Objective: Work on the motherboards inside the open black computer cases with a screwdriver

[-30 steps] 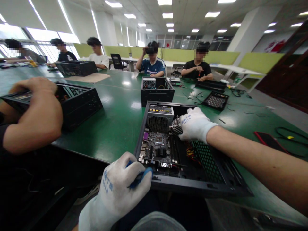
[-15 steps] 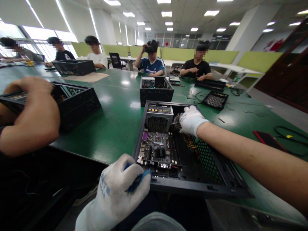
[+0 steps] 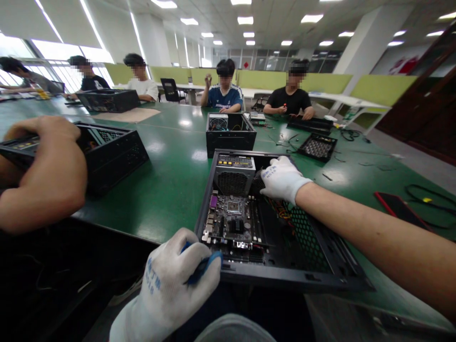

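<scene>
An open black computer case (image 3: pixel 270 275) lies before me on the table, its inside facing up. Inside it are a power supply (image 3: pixel 234 178) and a motherboard (image 3: pixel 233 223) with a bare processor socket. My right hand (image 3: pixel 283 179), in a white glove, reaches into the far part of the case. Its fingers are closed on a dark bundle of cables (image 3: pixel 258 176) beside the power supply; the fingertips are partly hidden. My left hand (image 3: pixel 181 275), gloved in white with a blue palm, grips the near left corner of the case with curled fingers.
Another open case (image 3: pixel 231 140) stands just beyond mine. At left, a co-worker's bare arms (image 3: pixel 53 161) reach into a case (image 3: pixel 117 156). A black drive cage (image 3: pixel 317 147), a red-edged black object (image 3: pixel 399 209) and cables (image 3: pixel 431 202) lie at right. Several people sit across the table.
My right hand has shifted slightly and turned, covering more of the cable bundle. My left hand stays at the corner. Across the table, a person has lowered a hand from the headset.
</scene>
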{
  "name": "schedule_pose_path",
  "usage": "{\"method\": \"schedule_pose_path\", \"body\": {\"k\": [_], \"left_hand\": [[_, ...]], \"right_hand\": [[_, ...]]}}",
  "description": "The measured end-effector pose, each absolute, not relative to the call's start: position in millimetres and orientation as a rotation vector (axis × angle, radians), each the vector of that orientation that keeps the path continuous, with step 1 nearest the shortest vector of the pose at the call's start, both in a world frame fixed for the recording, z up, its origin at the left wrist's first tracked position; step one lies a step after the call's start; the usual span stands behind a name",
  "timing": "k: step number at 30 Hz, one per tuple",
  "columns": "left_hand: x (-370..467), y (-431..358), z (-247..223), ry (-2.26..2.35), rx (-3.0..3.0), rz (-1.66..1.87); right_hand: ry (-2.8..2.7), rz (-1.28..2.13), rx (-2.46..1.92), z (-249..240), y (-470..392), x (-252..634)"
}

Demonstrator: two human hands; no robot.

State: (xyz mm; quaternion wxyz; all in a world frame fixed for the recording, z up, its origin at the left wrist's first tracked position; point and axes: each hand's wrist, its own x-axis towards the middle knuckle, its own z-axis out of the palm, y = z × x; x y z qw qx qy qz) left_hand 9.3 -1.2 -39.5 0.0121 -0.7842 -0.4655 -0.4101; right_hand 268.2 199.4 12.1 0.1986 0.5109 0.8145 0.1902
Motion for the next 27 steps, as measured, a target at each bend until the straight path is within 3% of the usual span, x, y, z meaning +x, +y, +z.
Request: {"method": "schedule_pose_path", "body": {"k": [9, 16, 27], "left_hand": [[8.1, -1.4, -39.0, -1.458, -2.458, -1.247], [3.9, -3.0, -32.5, -1.498, -2.541, -1.132], [36.2, 43.7, 29.8, -1.574, -2.689, -0.728]], "right_hand": [[2.297, 0.461, 1.321, 10.8, 199.5, 275.4], [2.622, 0.421, 1.467, 20.8, 185.5, 301.0], [3.105, -0.028, 1.614, 15.1, 168.9, 317.1]]}}
